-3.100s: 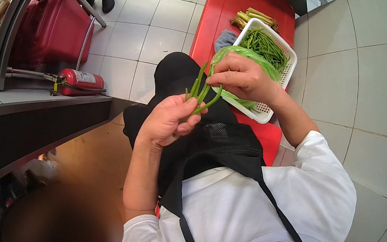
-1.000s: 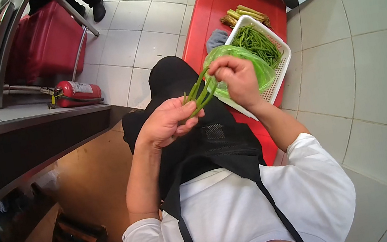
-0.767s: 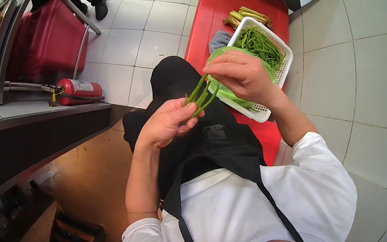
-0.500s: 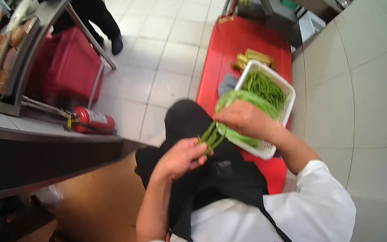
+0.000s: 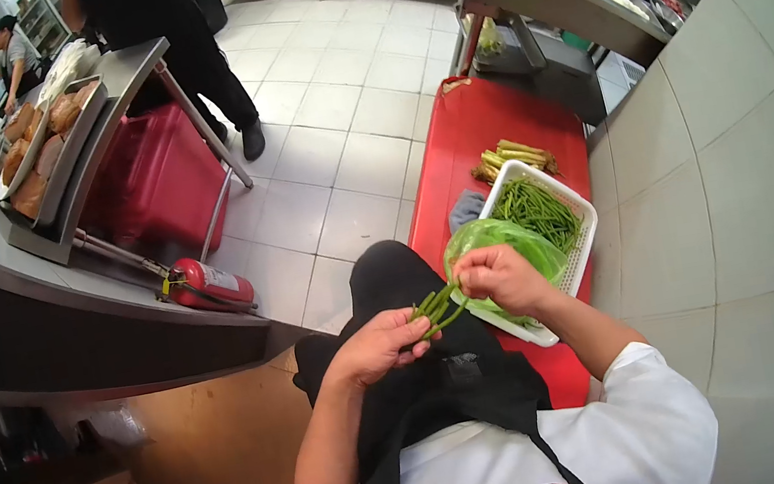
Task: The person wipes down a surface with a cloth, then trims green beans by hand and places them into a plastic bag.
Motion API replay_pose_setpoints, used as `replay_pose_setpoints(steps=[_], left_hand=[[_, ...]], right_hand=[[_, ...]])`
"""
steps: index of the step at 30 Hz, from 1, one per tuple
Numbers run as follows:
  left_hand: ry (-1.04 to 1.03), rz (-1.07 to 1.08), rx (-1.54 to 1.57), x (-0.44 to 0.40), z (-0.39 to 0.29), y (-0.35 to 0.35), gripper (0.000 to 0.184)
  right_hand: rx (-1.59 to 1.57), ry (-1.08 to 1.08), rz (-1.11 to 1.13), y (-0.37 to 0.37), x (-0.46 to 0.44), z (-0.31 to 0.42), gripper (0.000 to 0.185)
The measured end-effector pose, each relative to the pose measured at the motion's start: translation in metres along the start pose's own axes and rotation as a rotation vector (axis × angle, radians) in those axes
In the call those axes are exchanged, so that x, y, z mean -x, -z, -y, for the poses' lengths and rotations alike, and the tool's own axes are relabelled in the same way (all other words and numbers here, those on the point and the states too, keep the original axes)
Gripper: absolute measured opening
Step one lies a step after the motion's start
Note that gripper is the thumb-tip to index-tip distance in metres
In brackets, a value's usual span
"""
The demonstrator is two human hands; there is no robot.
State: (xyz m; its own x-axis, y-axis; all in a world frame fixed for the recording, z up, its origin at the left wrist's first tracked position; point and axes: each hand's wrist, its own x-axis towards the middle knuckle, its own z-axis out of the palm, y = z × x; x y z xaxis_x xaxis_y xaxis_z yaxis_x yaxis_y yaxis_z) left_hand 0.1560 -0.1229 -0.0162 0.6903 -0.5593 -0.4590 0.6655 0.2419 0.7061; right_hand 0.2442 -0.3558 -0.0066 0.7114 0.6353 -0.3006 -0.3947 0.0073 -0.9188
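My left hand is closed around a few green bean pods above my lap. The fingers of my right hand pinch the far end of one pod, close to the left hand. Beside and beneath the right hand, a green plastic bag lies over part of a white perforated basket. More green beans fill the basket's far part. It rests on a red surface, with a bundle of pale stalks behind it and a grey cloth at its left.
At left, a metal table holds a tray of browned food, with a red bin below and a fire extinguisher near the counter edge. A person in black stands beyond; another person is farther back. A tiled wall is at right.
The view has tilted up, bringing shelves and a second person into sight. My right hand has closed its fingers more and come nearer my left hand, which still holds the beans.
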Motion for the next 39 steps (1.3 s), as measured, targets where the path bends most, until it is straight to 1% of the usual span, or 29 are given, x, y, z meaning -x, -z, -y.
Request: replay_pose_setpoints(steps=[1, 2, 4, 6, 8, 11, 14, 15, 18, 19, 20, 22, 23, 26, 29, 32, 35, 37, 39], left_hand=[[-0.004, 0.009, 0.013, -0.001, 0.001, 0.000, 0.027], [-0.003, -0.060, -0.030, -0.002, 0.001, -0.001, 0.027], [-0.023, -0.059, -0.036, -0.002, 0.001, 0.004, 0.026], [-0.074, -0.150, -0.015, -0.005, 0.008, 0.003, 0.024], [-0.032, -0.161, 0.019, -0.001, -0.001, -0.003, 0.023], [-0.007, -0.150, -0.007, -0.005, -0.002, -0.005, 0.026], [-0.020, -0.142, -0.046, -0.013, 0.001, -0.006, 0.027], [-0.019, -0.143, -0.058, -0.014, 0.000, -0.008, 0.026], [-0.010, -0.163, -0.105, -0.016, -0.002, -0.010, 0.026], [-0.007, -0.177, -0.123, -0.015, -0.002, -0.009, 0.026], [-0.001, -0.179, -0.121, -0.014, -0.001, -0.008, 0.026], [0.007, -0.166, -0.130, -0.017, -0.001, -0.006, 0.027], [0.010, -0.164, -0.129, -0.018, 0.000, -0.007, 0.027], [0.009, -0.148, -0.135, -0.020, 0.002, -0.008, 0.026], [-0.003, -0.142, -0.144, -0.018, 0.004, -0.009, 0.025], [-0.007, -0.147, -0.182, -0.013, 0.005, -0.009, 0.024], [-0.006, -0.148, -0.216, -0.011, 0.007, -0.007, 0.025], [-0.008, -0.140, -0.208, -0.009, 0.009, -0.006, 0.025], [-0.022, -0.152, -0.294, -0.010, 0.009, -0.007, 0.026]], right_hand=[[0.025, 0.043, -0.077, 0.001, 0.001, 0.001, 0.013], [0.047, 0.075, -0.158, 0.004, 0.002, 0.004, 0.013], [-0.021, 0.073, -0.295, 0.027, 0.007, 0.008, 0.013], [0.403, 0.290, -0.431, 0.041, 0.018, 0.016, 0.013], [0.817, 0.370, -0.527, 0.062, 0.025, 0.009, 0.012], [0.977, 0.327, -0.559, 0.083, 0.029, -0.012, 0.013], [1.112, 0.184, -0.432, 0.095, 0.027, -0.037, 0.016], [1.236, 0.086, -0.385, 0.096, 0.027, -0.045, 0.021], [1.250, 0.206, -0.501, 0.087, 0.023, -0.061, 0.024], [1.161, 0.274, -0.557, 0.080, 0.020, -0.059, 0.023], [1.082, 0.276, -0.540, 0.073, 0.019, -0.055, 0.022], [0.930, 0.278, -0.524, 0.046, 0.018, -0.025, 0.021], [0.898, 0.367, -0.455, 0.036, 0.017, -0.015, 0.018], [0.952, 0.689, -0.248, 0.007, 0.011, 0.009, 0.016], [1.116, 0.817, -0.041, -0.007, 0.002, 0.025, 0.017], [1.210, 0.898, 0.035, -0.015, -0.008, 0.028, 0.019], [1.330, 0.933, 0.136, -0.010, -0.014, 0.022, 0.022], [1.364, 0.880, 0.178, -0.014, -0.012, 0.024, 0.025], [1.357, 0.851, 0.183, -0.016, -0.012, 0.023, 0.025]])
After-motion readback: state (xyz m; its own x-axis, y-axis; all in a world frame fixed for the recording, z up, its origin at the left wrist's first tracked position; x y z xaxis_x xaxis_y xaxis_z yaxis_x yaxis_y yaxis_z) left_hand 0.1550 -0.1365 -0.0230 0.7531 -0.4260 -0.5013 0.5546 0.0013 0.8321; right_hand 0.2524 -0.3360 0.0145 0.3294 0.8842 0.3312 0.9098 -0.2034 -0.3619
